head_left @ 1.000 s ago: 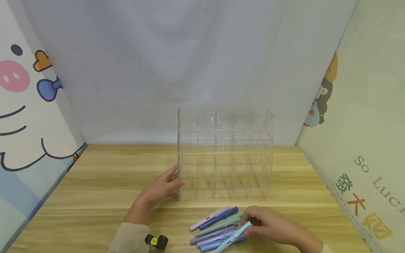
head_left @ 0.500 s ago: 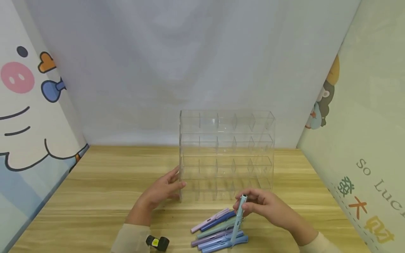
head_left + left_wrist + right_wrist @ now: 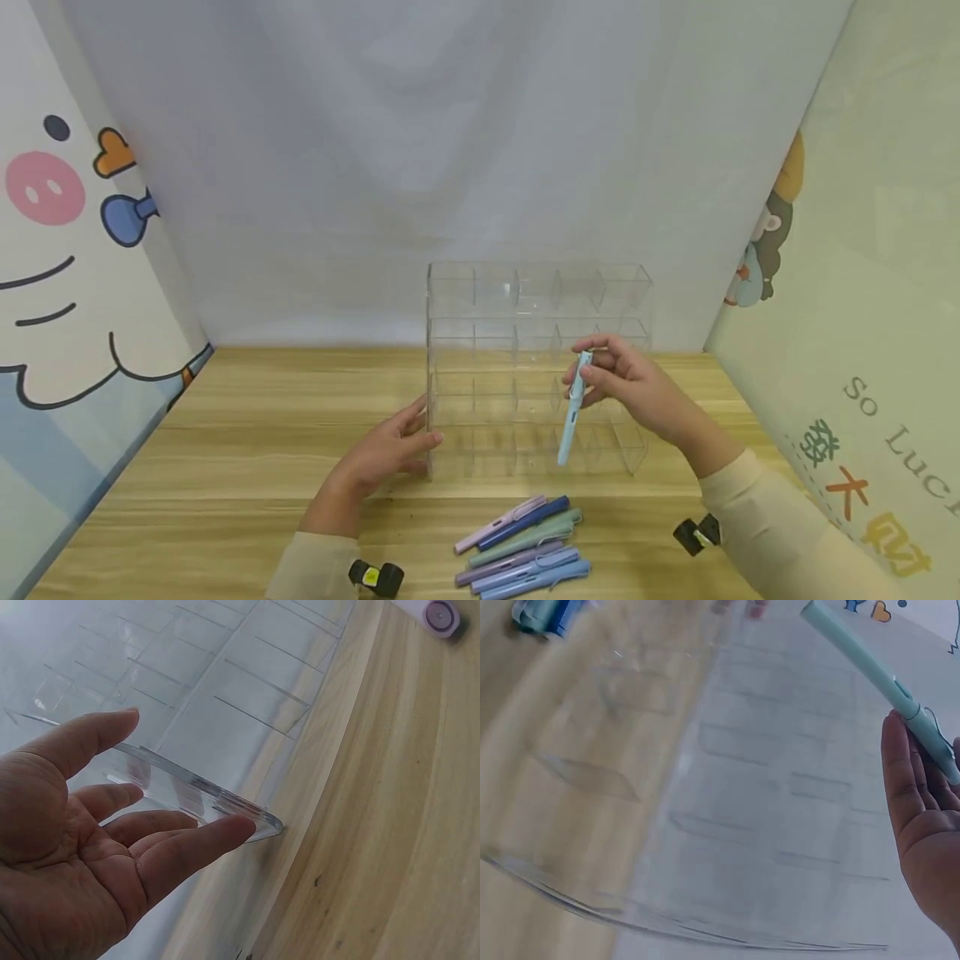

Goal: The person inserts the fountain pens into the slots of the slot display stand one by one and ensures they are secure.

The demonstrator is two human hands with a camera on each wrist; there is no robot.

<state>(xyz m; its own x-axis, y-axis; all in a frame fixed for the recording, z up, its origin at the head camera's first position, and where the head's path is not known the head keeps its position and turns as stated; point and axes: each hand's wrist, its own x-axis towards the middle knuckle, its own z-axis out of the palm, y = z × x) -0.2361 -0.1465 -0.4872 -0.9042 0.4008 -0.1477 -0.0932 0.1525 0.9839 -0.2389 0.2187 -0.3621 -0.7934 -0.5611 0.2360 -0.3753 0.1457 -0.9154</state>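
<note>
A clear compartmented rack (image 3: 430,333) stands upright on the wooden table. At its lower left edge is my left hand (image 3: 382,450), fingers along the outer side wall and thumb at the front; the left wrist view shows this hand (image 3: 97,847) spread against the side panel. My right hand (image 3: 637,387) pinches a light blue pen (image 3: 573,417) near its upper, capped end, in front of the rack's right half, the pen's other end pointing down. In the right wrist view the pen (image 3: 862,660) lies between thumb and fingers of the hand (image 3: 930,832).
Several pens lie side by side in front of the rack, among them a pink one (image 3: 498,525), a dark blue one (image 3: 525,521), a green one (image 3: 525,540) and a blue one (image 3: 536,579). A pale curtain (image 3: 315,208) hangs behind; printed panels stand at both sides.
My right hand has lifted the light blue pen off the pile and carried it up and forward to the rack's front. My left hand has stayed at the rack's side.
</note>
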